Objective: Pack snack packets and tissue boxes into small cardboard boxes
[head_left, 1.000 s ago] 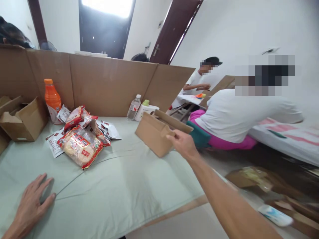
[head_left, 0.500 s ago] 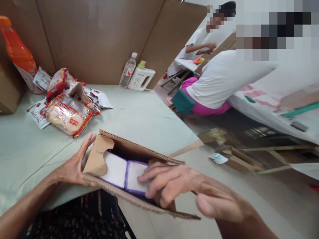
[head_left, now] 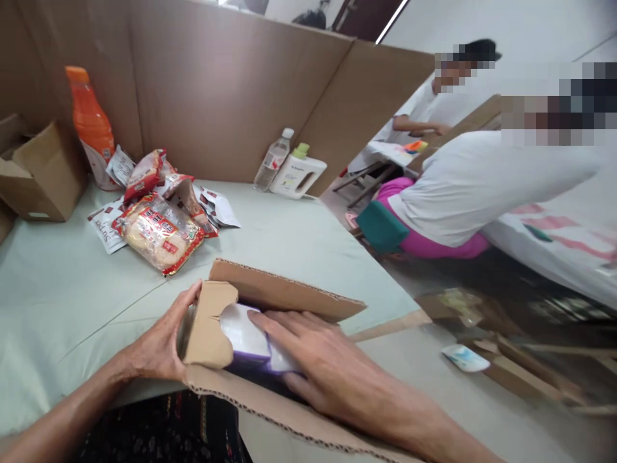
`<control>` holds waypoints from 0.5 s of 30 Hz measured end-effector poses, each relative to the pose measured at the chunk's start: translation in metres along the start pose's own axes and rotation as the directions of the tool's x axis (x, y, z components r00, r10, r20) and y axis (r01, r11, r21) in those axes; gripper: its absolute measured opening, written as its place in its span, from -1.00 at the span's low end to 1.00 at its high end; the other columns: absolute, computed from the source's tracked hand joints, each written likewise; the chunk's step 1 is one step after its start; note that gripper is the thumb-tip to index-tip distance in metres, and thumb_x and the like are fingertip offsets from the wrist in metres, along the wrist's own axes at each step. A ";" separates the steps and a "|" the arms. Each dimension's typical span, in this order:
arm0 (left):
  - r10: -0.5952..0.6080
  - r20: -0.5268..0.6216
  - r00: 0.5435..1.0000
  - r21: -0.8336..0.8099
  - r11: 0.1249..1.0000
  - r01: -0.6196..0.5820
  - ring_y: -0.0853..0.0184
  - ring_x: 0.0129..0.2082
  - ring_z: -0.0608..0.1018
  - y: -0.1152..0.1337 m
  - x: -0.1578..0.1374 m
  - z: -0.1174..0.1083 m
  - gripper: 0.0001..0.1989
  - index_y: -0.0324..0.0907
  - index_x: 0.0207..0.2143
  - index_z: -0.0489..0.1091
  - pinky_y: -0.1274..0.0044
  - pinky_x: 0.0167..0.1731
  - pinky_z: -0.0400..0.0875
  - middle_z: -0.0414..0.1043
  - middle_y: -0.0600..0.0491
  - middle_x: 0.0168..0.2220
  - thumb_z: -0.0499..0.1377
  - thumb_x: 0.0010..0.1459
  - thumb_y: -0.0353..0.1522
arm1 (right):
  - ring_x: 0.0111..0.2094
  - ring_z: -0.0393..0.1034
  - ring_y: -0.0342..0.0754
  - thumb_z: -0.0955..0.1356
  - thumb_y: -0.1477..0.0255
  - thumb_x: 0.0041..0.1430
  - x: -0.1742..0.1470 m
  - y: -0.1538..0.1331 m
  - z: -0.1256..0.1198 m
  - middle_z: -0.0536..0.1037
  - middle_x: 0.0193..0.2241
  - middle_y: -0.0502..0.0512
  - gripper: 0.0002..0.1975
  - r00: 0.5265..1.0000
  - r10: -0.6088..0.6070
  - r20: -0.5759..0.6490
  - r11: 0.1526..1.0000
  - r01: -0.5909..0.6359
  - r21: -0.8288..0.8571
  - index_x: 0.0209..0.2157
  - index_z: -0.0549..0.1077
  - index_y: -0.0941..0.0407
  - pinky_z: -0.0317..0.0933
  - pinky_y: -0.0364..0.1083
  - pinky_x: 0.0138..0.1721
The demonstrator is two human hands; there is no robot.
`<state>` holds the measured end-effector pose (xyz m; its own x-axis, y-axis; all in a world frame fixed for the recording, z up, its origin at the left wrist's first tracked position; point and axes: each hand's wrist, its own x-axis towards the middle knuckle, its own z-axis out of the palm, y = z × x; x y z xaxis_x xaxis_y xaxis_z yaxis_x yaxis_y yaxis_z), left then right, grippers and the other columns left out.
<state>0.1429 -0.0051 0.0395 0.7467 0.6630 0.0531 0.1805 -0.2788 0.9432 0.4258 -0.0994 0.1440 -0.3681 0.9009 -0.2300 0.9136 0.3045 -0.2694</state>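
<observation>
Open cardboard box [head_left: 270, 302] sat at the near edge of the green-covered surface [head_left: 289, 238], flaps up. Left hand [head_left: 161, 341] gripped the box's left end flap, thumb up along the edge; right hand [head_left: 318, 363] lay flat, fingers extended, pressing on the white purple-edged packs [head_left: 245, 334] inside the box. Snack packets [head_left: 157, 231] and orange bottle [head_left: 91, 125] sat well apart, far left.
</observation>
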 end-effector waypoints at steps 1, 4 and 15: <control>0.012 -0.018 1.000 0.014 1.000 -0.011 -0.26 0.53 -0.05 0.000 -0.003 0.000 0.39 -0.04 0.55 -0.30 -0.12 0.46 -0.11 -0.22 -0.23 0.56 0.47 -0.08 0.14 | 0.16 0.49 0.26 0.34 0.55 0.13 -0.001 0.000 -0.001 0.54 0.22 0.32 -0.30 0.999 -0.019 -0.042 1.000 0.019 -0.002 0.34 0.39 0.09 0.42 0.30 0.16; 0.050 -0.073 0.996 0.050 0.998 -0.047 -0.28 0.52 0.01 0.008 -0.018 -0.005 0.36 0.02 0.55 -0.32 -0.14 0.43 0.02 -0.15 -0.21 0.55 0.48 -0.03 0.06 | 0.13 0.53 0.19 0.32 0.52 0.12 -0.010 0.001 -0.016 0.60 0.16 0.18 -0.34 0.977 -0.093 -0.192 0.996 0.093 -0.010 0.29 0.42 0.00 0.48 0.20 0.10; 0.019 -0.156 0.988 0.186 0.982 0.010 -0.19 0.48 0.16 0.022 -0.041 -0.024 0.28 0.05 0.54 -0.33 -0.03 0.42 0.16 -0.01 -0.19 0.51 0.47 0.03 -0.12 | -0.10 0.58 0.19 0.31 0.57 0.19 0.033 -0.045 -0.050 0.67 -0.06 0.22 -0.53 0.949 -0.303 -0.085 0.953 0.298 -0.060 0.12 0.52 0.03 0.48 0.21 -0.03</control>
<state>0.1003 -0.0218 0.0659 0.6410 0.7578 0.1218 0.3040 -0.3964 0.8663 0.3806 -0.0680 0.1950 -0.6111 0.7895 -0.0570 0.7708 0.5772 -0.2696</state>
